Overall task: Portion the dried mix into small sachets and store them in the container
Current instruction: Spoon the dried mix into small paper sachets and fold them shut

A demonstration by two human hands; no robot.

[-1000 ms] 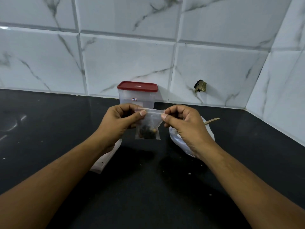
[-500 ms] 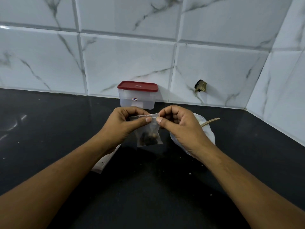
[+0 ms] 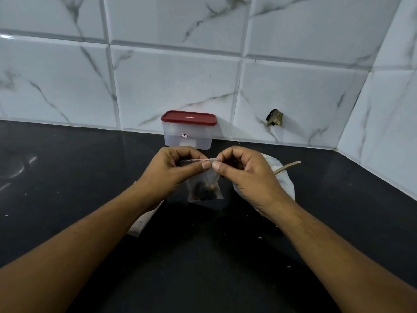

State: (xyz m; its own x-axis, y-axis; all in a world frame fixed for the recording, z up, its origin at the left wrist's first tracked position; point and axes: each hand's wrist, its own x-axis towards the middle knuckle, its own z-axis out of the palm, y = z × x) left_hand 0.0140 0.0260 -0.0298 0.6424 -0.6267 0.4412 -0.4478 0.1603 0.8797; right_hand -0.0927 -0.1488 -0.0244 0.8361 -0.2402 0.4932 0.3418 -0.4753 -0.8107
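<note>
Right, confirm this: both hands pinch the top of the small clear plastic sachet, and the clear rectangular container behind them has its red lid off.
Wrong on the lid: the head view shows the red lid closed on the clear rectangular container. The left hand and right hand do pinch the top of the small clear plastic sachet.

A single wide-angle view looks from the person's head, forward and down across the glossy black stone bench (image 3: 67, 177) toward the white marble-veined tiled wall (image 3: 180, 82). The small clear plastic sachet (image 3: 204, 186) sits at frame centre, near the lens, with the left hand (image 3: 171, 175) and right hand (image 3: 252, 177) reaching in from the bottom corners. The clear plastic tub with a dark red lid (image 3: 188, 132) stands farther off at the wall's foot; the wall corner lies at right.
</note>
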